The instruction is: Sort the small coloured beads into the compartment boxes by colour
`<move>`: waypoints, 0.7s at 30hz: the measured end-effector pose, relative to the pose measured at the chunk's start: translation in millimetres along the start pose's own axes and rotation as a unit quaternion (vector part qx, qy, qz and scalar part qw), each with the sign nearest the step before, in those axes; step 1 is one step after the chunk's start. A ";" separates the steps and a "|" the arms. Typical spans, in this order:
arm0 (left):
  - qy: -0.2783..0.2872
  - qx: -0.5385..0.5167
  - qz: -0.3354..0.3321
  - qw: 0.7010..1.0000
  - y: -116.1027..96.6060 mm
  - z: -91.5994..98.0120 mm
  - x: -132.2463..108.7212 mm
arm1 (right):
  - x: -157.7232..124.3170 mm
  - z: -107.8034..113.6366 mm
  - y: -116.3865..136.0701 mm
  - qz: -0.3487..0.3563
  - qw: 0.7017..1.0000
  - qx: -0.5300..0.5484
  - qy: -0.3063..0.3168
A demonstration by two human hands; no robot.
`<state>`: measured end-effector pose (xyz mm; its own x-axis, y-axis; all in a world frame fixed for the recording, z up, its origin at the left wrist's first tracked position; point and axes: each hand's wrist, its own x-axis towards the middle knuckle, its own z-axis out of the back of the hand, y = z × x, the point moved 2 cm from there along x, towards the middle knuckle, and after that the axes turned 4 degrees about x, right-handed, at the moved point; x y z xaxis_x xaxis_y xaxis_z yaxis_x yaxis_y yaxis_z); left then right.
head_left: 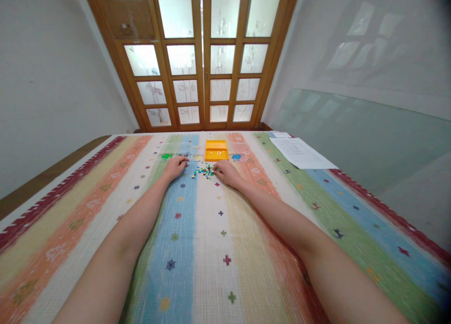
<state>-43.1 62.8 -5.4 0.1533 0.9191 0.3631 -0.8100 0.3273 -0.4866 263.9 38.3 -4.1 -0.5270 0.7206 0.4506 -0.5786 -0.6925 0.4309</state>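
Observation:
A loose pile of small mixed beads point(203, 172), in blue, green, red, white and yellow, lies on the striped tablecloth. My right hand point(227, 173) is at the pile's right edge, its fingers curled down and pressed together among the beads. At the near edge of a clear box with dark pieces point(182, 155) is my left hand point(175, 168), thumb and fingers pinched together. Whatever either hand pinches is too small or hidden to make out. Just beyond the pile stands an open yellow box point(216, 156) with whitish pieces inside.
Clear boxes hold green pieces point(167, 157) on the left, yellow pieces point(198, 158) near the middle and blue pieces point(236, 157) on the right. Paper sheets point(301, 153) lie at the right back. A glass panel point(352, 131) leans on the right wall; wooden doors point(202, 56) stand behind.

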 end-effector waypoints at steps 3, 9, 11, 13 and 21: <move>0.028 0.032 -0.026 0.999 -13.1 -0.2 -2.5 | 0.5 0.9 -1.1 -0.008 1.000 0.010 -0.022; 0.040 0.075 -0.123 0.989 -35.3 -7.2 -4.5 | 1.3 7.9 -6.7 -0.071 0.994 0.041 -0.078; 0.048 0.087 -0.160 0.982 -41.0 -11.5 -5.2 | 2.2 11.6 -11.7 -0.094 0.989 0.050 -0.098; 0.056 0.094 -0.187 0.976 -46.1 -15.5 -6.5 | 3.4 16.8 -18.7 -0.110 0.985 0.054 -0.117; 0.085 0.104 -0.220 0.966 -55.0 -25.0 -11.7 | -1.0 44.8 -63.7 -0.186 0.959 0.014 -0.212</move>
<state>13.7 39.6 -2.7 0.5849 0.7298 0.3539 -0.7392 0.6592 -0.1376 329.1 80.2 3.1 0.0158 0.8434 0.5370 -0.6581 -0.3956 0.6407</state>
